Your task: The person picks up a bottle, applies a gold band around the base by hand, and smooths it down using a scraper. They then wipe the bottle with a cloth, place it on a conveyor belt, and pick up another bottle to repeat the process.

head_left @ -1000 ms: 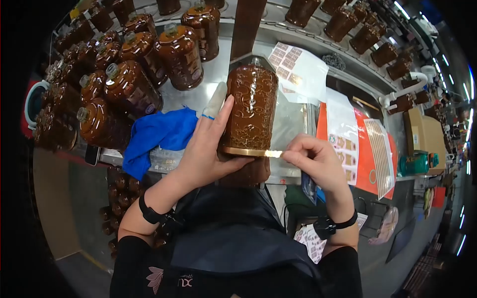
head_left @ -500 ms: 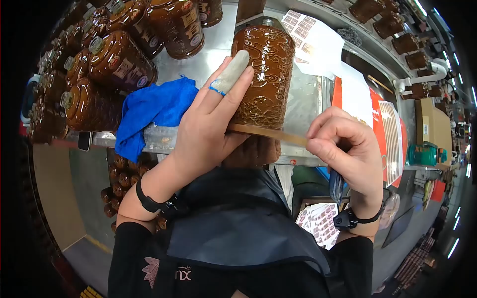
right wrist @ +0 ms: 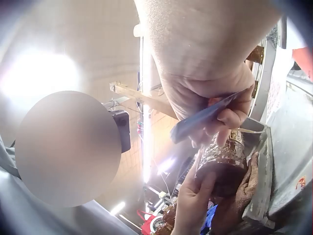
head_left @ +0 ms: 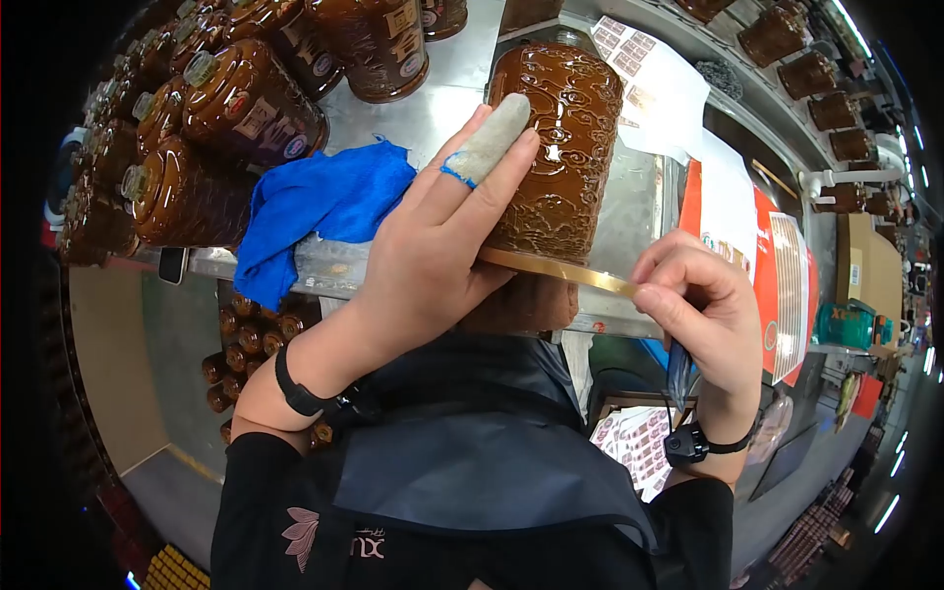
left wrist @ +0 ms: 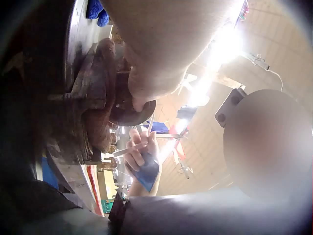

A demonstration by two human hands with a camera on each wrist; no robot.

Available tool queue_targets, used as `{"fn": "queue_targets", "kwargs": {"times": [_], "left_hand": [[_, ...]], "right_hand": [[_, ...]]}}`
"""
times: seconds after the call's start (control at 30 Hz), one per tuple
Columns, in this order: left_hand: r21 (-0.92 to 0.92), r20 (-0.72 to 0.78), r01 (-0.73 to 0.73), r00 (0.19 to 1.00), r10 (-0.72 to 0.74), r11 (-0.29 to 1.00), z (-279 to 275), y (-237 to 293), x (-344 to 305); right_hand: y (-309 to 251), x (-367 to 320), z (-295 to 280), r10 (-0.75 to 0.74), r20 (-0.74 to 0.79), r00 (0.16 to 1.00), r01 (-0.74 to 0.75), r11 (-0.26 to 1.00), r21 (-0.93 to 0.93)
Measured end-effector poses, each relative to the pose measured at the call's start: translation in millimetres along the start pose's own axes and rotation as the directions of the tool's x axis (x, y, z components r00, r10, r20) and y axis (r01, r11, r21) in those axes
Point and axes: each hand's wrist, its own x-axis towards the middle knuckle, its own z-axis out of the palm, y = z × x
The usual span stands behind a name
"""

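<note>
Lengthwise, the jar (head_left: 565, 147) points neck-away, left hand (head_left: 433, 231) gripping it, right hand (head_left: 703, 310) pinching strip (head_left: 565, 270).

Blk short-slv shirt (head_left: 258, 506), pink flower (head_left: 301, 532) + lettering (head_left: 368, 545); dk apron (head_left: 482, 482); blk wristbands (head_left: 296, 385) w/ small blk cams (head_left: 685, 444); gray finger cover (head_left: 500, 136) w/ blue edge (head_left: 457, 177), L hand (head_left: 428, 246).

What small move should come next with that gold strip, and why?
Probably bring the right hand in, wrapping the gold strip round the base of the brown jar: part lies against it, the pinched end stands clear, and the left hand braces the jar.
</note>
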Motion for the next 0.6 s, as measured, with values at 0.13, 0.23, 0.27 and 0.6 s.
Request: {"fn": "queue_targets", "kwargs": {"times": [0.13,0.23,0.27,0.6], "left_hand": [[0.003,-0.009,0.001,1.0,-0.001,1.0,1.0,0.8,0.1],[-0.006,-0.032,0.009,0.999,-0.01,1.0,3.1,1.4,0.4],[-0.01,-0.033,0.009,0.999,-0.009,1.0,3.6,1.3,0.3],[-0.025,-0.009,0.048,0.999,-0.048,0.999,3.8,-2.3,-4.2]], "right_hand": [[-14.0,-3.1,2.8,-0.131,0.011,0.991,0.132,0.985,-0.111],[-31.8,-4.8,8.1,-0.202,0.043,0.978,0.207,0.959,-0.196],[-36.3,-5.1,8.9,-0.204,0.05,0.978,0.21,0.956,-0.207],[-10.3,-5.6,1.9,-0.068,-0.043,0.997,0.063,0.991,-0.12]]}}
